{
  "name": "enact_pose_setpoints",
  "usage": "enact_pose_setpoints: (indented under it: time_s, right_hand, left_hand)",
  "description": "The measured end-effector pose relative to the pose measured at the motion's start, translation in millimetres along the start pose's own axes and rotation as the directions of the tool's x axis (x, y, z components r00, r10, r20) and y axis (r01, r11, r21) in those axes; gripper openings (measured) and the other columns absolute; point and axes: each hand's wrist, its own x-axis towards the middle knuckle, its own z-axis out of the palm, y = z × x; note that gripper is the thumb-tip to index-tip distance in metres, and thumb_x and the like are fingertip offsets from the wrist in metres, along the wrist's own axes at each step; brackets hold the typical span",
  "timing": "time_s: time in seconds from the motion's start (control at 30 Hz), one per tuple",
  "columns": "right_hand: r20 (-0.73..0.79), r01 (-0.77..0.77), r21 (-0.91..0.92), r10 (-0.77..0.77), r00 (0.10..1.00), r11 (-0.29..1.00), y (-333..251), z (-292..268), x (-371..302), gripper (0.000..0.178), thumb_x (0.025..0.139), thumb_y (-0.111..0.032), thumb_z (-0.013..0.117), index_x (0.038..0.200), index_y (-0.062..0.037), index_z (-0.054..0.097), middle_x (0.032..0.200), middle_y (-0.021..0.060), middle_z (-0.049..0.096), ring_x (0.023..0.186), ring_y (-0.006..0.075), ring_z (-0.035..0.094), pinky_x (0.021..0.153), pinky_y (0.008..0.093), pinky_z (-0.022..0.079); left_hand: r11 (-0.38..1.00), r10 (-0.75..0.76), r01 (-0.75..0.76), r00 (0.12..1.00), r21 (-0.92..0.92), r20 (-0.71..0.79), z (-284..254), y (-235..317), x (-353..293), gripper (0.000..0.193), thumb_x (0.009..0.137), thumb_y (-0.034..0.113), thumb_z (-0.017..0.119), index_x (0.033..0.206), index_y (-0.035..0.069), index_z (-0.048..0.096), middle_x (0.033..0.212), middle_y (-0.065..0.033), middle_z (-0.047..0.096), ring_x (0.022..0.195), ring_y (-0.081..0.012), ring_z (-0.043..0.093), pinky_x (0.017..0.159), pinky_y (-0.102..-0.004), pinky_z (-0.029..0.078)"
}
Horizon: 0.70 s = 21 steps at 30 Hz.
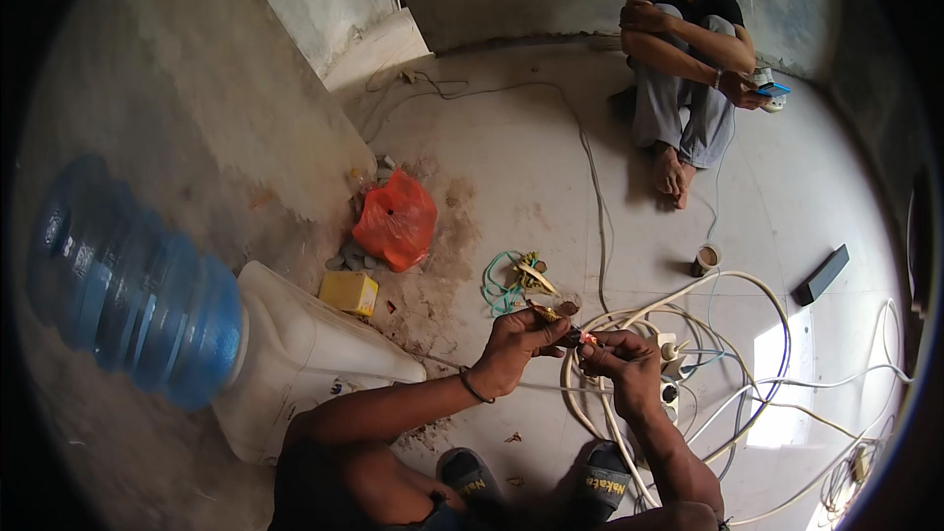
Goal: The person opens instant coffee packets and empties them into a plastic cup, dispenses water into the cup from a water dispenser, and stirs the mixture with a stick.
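The left hand [513,349] and right hand [629,369], fingertips closed, pinch a small dark-and-red piece [574,336] between them, above coiled cream cable [733,275] on the floor; its finer form is too small to tell.

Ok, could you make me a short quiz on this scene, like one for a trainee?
1. Pick one. The bag is: a) blue b) red c) green.
2. True or false: the right hand rests on the bottle.
3. What does the left hand have around its wrist?

Key: 1 b; 2 false, the right hand is close beside the left hand; 3 a thin dark band.
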Motion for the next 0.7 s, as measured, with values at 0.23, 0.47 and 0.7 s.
enact_pose_setpoints:
  time_s: [0.23, 0.47, 0.7]
  right_hand:
    - [-0.082, 0.014, 0.114, -0.005, 0.997, 0.993, 1.6, 2.6, -3.9, 0.019, 0.080, -0.003, 0.078, 0.093, 0.0064, 0.068, 0.077, 0.0098, 0.071, 0.065, 0.0149, 0.067, 0.063, 0.0261, 0.055]
    - [-0.140, 0.012, -0.011, -0.013, 0.990, 1.000, -5.0, -19.2, -4.1, 0.015, 0.077, -0.004, 0.081, 0.085, 0.0040, 0.070, 0.075, 0.0084, 0.070, 0.061, 0.0128, 0.063, 0.058, 0.0241, 0.051]
    - [-0.046, 0.104, -0.205, -0.116, 0.992, 0.973, -13.9, -37.5, -2.8, 0.009, 0.075, 0.001, 0.080, 0.077, 0.0030, 0.071, 0.071, 0.0073, 0.069, 0.062, 0.0121, 0.063, 0.057, 0.0246, 0.050]
  left_hand:
    - [0.998, 0.064, -0.062, 0.994, 0.025, -0.086, 6.2, -7.2, 0.8, 0.017, 0.092, 0.021, 0.069, 0.098, 0.005, 0.068, 0.089, -0.0010, 0.070, 0.082, -0.0086, 0.065, 0.066, -0.0235, 0.053]
    - [0.974, 0.212, -0.206, 0.976, 0.089, -0.056, -17.8, 10.0, 8.1, 0.016, 0.093, 0.017, 0.068, 0.104, 0.005, 0.069, 0.092, -0.0009, 0.071, 0.083, -0.0068, 0.065, 0.064, -0.0229, 0.053]
    - [0.801, 0.118, -0.142, 0.990, 0.582, 0.078, -31.7, 9.3, 14.0, 0.014, 0.095, 0.011, 0.064, 0.095, -0.002, 0.068, 0.083, -0.0063, 0.071, 0.072, -0.0081, 0.066, 0.054, -0.0212, 0.051]
